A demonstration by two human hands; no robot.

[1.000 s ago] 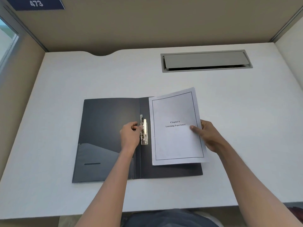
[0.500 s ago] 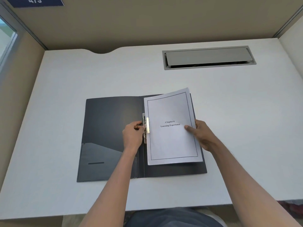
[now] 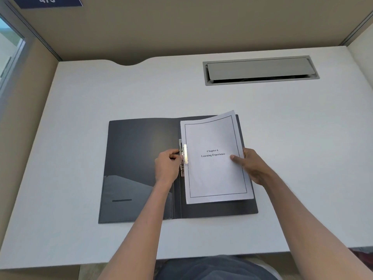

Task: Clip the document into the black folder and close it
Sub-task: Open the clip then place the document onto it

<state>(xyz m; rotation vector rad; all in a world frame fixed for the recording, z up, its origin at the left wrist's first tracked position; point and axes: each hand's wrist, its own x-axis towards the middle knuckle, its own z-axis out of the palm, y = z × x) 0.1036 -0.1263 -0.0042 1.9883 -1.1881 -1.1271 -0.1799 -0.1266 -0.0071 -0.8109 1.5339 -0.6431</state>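
Nearest the camera, 2 bare forearms are seen reaching forward over the plain white desk (image 3: 80, 178) from its near edge. The left hand (image 3: 168, 168) is closed in a pinch on the lever of the shiny metal spring clip (image 3: 183, 158), which is mounted along the spine of the open matte black plastic folder (image 3: 141, 150). The right hand (image 3: 252, 164) is closed on the right edge of the white printed paper document titled "Chapter 6 Learning Experience" (image 3: 214, 174), thumb on top and fingers underneath, judging by the part that shows.

The document is laid on the folder's right-hand flap, with its long axis running away from the person and parallel to the spine. Its left margin lies just beside the clip and appears to reach the raised bar, though whether it is fully tucked under cannot be told. The far corner of the sheet is lifted in a slight curl.

The coming move is judged to turn on this: the clip lies directly left of the paper's binding edge, so a short leftward slide from the right hand is called for, with the release left to the nearer left hand.

Farther back, a grey recessed cable hatch (image 3: 260, 67) is set into the desk, well apart from the folder. A beige partition (image 3: 201, 23) with a dark blue sign reading 473 (image 3: 48, 1) is seen beyond.
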